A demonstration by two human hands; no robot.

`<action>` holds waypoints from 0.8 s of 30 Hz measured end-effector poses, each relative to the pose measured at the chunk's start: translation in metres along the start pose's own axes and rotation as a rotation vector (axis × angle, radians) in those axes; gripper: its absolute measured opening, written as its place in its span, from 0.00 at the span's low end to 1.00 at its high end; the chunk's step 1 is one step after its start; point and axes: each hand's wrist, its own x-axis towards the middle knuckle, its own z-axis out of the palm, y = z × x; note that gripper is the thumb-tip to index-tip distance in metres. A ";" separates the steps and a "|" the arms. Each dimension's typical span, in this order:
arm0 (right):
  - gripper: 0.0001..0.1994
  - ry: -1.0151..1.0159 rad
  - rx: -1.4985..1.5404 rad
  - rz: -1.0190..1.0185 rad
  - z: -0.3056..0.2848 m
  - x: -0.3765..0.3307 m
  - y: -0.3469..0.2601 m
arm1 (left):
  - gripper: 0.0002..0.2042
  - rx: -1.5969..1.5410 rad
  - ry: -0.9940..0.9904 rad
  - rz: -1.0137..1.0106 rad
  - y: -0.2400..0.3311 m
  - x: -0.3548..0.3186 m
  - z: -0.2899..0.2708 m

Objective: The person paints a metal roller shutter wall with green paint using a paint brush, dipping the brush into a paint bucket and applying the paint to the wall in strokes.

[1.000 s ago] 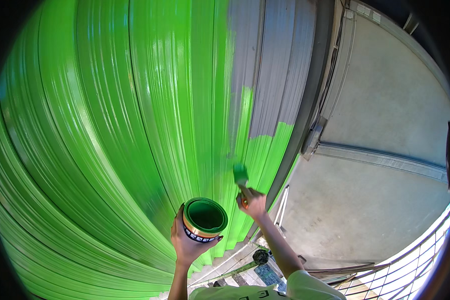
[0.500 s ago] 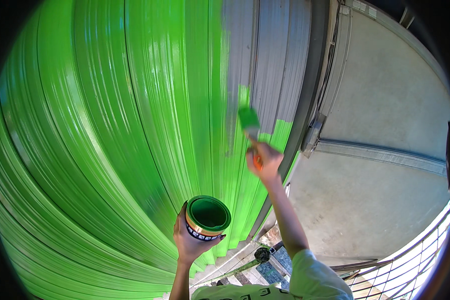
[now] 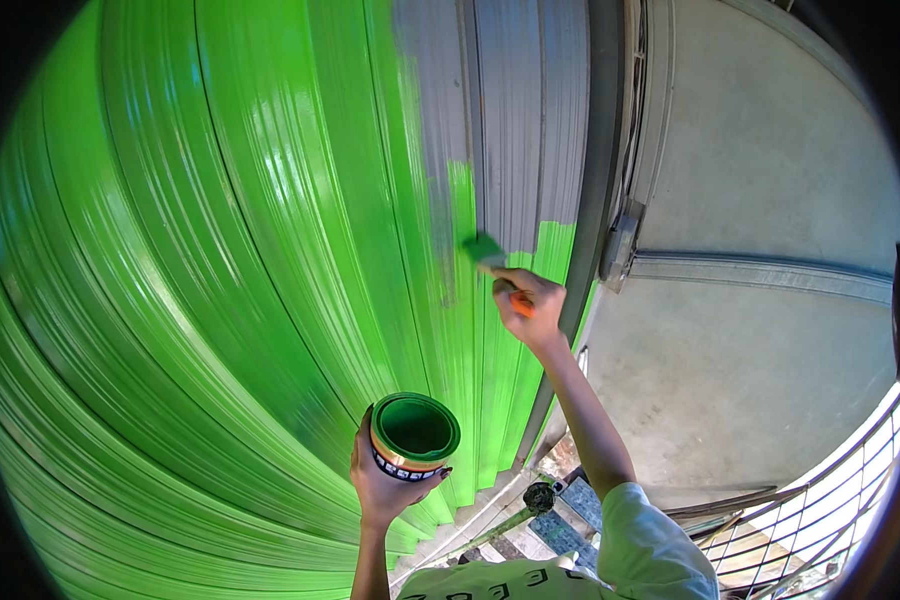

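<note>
My right hand (image 3: 532, 306) grips a paintbrush (image 3: 483, 251) by its orange handle; the green-coated bristles meet the ribbed metal wall (image 3: 300, 250) beside the edge of the fresh paint. Most of that wall is glossy bright green, while a bare grey strip (image 3: 510, 130) runs down its upper right part. A ragged green streak climbs into the grey just above the brush. In front of my body, my left hand (image 3: 390, 497) is wrapped round an open paint can (image 3: 417, 468). Dark green paint coats the can's inside and rim.
A dark metal frame (image 3: 602, 130) borders the painted wall on the right. Beyond it stands a plain concrete-coloured wall (image 3: 760, 380) with a metal channel. Below lie stairs with blue-grey treads (image 3: 570, 530), a rail with a dark knob (image 3: 539, 496), and a curved metal railing (image 3: 820, 530).
The brush has come slightly down and tilted over to the left, bristles still at the wall. The whole view has shifted a little to the right. The can stays steady in my left hand.
</note>
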 end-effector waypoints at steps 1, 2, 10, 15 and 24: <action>0.10 0.139 0.049 -0.050 -0.003 0.004 -0.001 | 0.50 -0.032 0.006 -0.003 0.001 -0.001 0.001; 0.10 0.142 0.047 -0.046 -0.002 -0.003 0.001 | 0.50 -0.030 0.002 -0.002 0.001 -0.001 0.001; 0.10 -0.195 0.011 0.122 0.009 -0.172 0.033 | 0.49 -0.051 -0.044 0.001 0.000 -0.002 0.000; 0.07 -0.356 -0.066 0.156 0.014 -0.123 0.034 | 0.50 -0.038 -0.060 -0.009 -0.009 -0.001 0.003; 0.11 0.024 0.103 -0.043 0.004 -0.053 0.022 | 0.51 -0.095 -0.057 -0.032 0.002 0.000 0.002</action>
